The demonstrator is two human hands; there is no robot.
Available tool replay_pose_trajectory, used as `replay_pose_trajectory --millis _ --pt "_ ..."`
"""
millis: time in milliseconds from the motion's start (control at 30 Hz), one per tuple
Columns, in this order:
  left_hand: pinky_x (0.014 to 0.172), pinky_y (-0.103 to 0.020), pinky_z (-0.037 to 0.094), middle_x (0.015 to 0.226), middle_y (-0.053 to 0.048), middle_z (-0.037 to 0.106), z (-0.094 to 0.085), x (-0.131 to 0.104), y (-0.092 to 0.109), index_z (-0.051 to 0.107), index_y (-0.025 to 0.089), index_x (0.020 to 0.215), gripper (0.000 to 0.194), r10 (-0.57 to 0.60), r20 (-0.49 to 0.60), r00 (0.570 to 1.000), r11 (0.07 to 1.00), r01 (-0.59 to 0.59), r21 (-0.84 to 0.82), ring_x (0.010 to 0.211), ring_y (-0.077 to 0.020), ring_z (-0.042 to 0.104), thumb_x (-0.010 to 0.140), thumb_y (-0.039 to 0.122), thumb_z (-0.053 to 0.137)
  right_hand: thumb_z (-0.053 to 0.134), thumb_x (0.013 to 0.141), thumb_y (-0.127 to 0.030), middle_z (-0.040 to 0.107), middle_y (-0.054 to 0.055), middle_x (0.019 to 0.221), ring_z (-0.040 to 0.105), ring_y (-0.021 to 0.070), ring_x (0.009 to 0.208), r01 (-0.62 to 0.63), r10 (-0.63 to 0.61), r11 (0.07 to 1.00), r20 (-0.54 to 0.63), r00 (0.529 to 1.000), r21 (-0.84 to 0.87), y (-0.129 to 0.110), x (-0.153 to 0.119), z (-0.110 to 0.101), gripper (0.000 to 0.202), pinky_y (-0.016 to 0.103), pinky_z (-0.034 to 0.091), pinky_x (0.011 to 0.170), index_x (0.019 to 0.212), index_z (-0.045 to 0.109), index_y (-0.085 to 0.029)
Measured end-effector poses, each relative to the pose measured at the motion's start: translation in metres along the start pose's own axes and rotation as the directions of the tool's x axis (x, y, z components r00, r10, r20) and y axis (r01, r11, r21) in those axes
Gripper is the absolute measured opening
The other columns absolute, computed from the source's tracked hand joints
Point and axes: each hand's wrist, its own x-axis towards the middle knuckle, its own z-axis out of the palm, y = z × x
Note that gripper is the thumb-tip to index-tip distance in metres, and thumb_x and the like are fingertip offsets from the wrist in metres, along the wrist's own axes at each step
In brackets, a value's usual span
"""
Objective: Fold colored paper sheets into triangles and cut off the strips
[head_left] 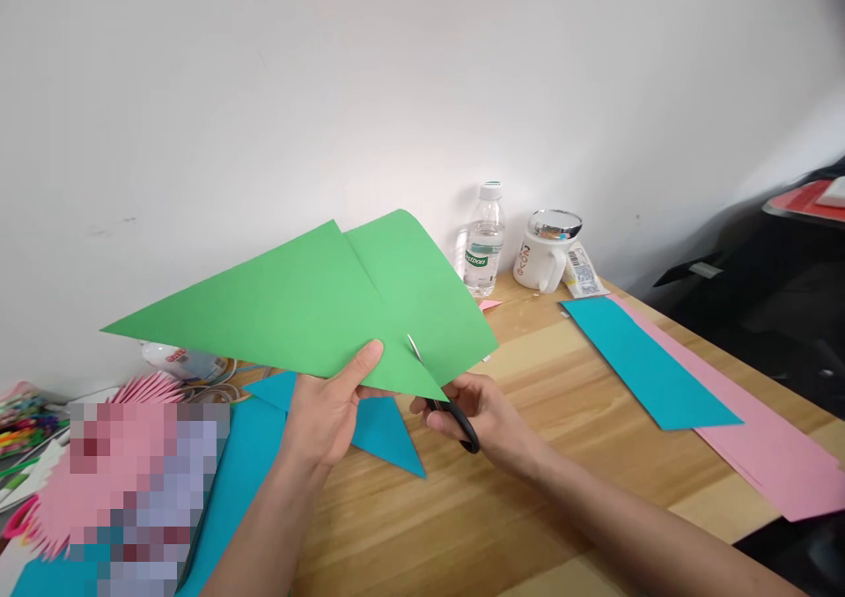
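Note:
A green sheet of paper (283, 306) is held up above the table, folded into a triangle with a strip extending beyond it at the right. My left hand (336, 403) grips its lower edge, thumb on the front face and fingers behind. My right hand (472, 412) is closed around the black handles of a pair of scissors (470, 434). One scissor blade shows in front of the green paper, along a slit between the triangle and the strip. The other blade is hidden behind the paper.
On the right of the wooden table (475, 526) lie a blue paper strip (653, 368) and pink paper (779, 465). A water bottle (485, 245) and a white mug (545, 254) stand by the wall. Blue paper (389, 434) and a pink fringed piece (106, 482) lie left.

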Motion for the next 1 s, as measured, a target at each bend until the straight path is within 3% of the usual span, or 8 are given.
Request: replay_pose_trajectory --millis 233,367,600,1000 --pt "0.065 -0.035 0.059 0.105 -0.008 0.068 -0.0009 0.0004 -0.0008 0.061 0.019 0.111 0.057 -0.005 0.002 1.000 1.000 0.005 -0.012 0.091 -0.0269 0.064 0.057 0.023 0.079 0.081 0.051 -0.042 0.062 0.003 0.066 0.055 0.0137 0.061 0.041 -0.043 0.997 -0.022 0.999 -0.060 -0.0011 0.0003 0.0018 0.036 0.027 0.047 0.061 0.068 0.063 -0.016" --pt "0.066 -0.034 0.059 0.105 -0.007 0.068 -0.0022 0.0004 -0.0023 0.059 0.020 0.113 0.058 0.000 0.008 1.000 1.000 0.000 0.001 0.091 -0.0258 0.065 0.058 0.024 0.078 0.083 0.048 -0.041 0.058 0.000 0.063 0.048 0.0107 0.054 0.044 -0.045 0.997 -0.009 0.999 -0.060 -0.0009 0.0008 0.0024 0.038 0.025 0.044 0.056 0.065 0.060 -0.016" --pt "0.064 -0.034 0.059 0.105 -0.009 0.068 -0.0010 -0.0004 -0.0009 0.059 0.019 0.114 0.061 0.016 -0.003 1.000 1.000 -0.016 0.013 0.093 -0.0275 0.064 0.057 0.025 0.078 0.077 0.055 -0.047 0.051 -0.002 0.057 0.043 0.0097 0.051 0.075 -0.077 0.991 -0.020 0.997 -0.112 -0.0019 0.0010 0.0040 0.038 0.025 0.041 0.053 0.061 0.056 -0.017" --pt "0.064 -0.034 0.059 0.107 -0.008 0.067 -0.0024 0.0004 -0.0025 0.060 0.020 0.111 0.054 0.016 0.019 1.000 1.000 -0.016 0.005 0.099 -0.0285 0.062 0.060 0.022 0.077 0.081 0.049 -0.044 0.050 -0.002 0.055 0.039 0.0083 0.050 0.072 -0.073 0.995 -0.019 0.997 -0.064 0.0024 0.0008 0.0019 0.038 0.024 0.039 0.051 0.058 0.056 -0.016"
